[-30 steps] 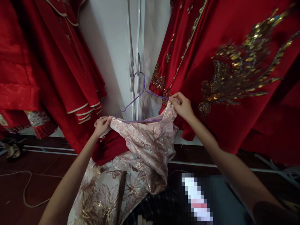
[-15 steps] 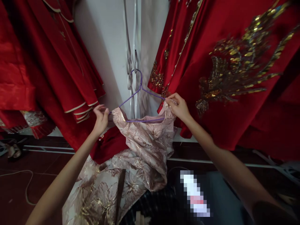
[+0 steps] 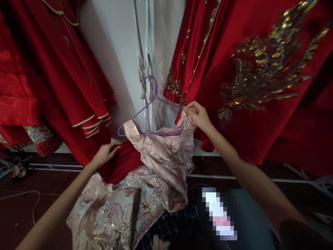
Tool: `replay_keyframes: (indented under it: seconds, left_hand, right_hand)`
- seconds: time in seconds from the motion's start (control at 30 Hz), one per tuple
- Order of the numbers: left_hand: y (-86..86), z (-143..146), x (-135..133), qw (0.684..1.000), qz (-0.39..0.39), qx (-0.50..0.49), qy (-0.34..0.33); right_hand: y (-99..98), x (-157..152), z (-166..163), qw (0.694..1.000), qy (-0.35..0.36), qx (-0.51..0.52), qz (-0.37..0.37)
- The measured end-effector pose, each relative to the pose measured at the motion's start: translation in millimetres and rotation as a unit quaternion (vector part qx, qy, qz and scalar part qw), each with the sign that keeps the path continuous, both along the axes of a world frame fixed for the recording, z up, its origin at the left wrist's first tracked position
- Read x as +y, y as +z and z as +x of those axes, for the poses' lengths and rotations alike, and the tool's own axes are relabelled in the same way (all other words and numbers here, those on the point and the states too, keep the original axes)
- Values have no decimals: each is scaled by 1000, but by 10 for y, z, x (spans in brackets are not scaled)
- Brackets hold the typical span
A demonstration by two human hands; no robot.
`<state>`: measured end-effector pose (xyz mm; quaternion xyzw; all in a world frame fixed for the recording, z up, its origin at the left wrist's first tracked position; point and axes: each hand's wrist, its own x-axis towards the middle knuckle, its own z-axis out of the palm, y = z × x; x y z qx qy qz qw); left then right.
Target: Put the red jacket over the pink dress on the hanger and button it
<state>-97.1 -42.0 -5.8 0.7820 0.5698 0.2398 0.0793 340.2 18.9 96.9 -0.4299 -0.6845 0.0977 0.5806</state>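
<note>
Brocade dress [image 3: 161, 149] crinkles in gold-veined folds, right hand [image 3: 199, 115] pinching its strap [image 3: 187, 122], left hand [image 3: 104, 155] loosely spread.

The lone head view looks forward and down — close above the dress [image 3: 161, 152], facing the purple hanger [image 3: 155, 94]

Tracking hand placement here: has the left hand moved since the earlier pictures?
Yes. Against the white metal strips, the left hand has moved down and slightly left, now clear of the purple hanger.
</note>
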Motion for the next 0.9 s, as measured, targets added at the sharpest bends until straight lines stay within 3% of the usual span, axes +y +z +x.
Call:
replay_keyframes:
  seconds: [0.2, 0.27, 0.33, 0.47, 0.57, 0.67, 0.73, 0.8, 0.9]
  left_hand:
    - [738, 147, 452, 978, 73, -147, 129]
    - [1006, 375, 546, 967, 102, -175, 157]
    - [1229, 714, 571, 962, 132, -194, 137]
    - [1448, 1428, 481, 947, 229, -217, 66]
    - [1468, 1618, 439, 950, 221, -209, 63]
    - [1489, 1477, 474, 970, 169, -168, 43]
    - [1539, 1325, 502, 983, 133, -128, 6]
    - [1604, 1197, 511, 992, 63, -108, -36]
    - [1670, 1071, 497, 989, -69, -110, -76]
  right_hand:
    - [44, -56, 18, 999, -31, -24, 32]
    - [70, -161, -37, 997, -53, -42, 41]
    - [82, -327, -151, 994, -77, -66, 44]
    - [48, -695, -402, 985, -120, -109, 54]
    - [74, -758, -383, 989, -97, -110, 32]
    - [243, -507, -190, 988, -47, -135, -59]
    - [397, -225, -88, 967, 10, -180, -179]
    - [522, 56, -93, 909, 111, -251, -313]
    - [576, 342, -311, 830, 200, -334, -401]
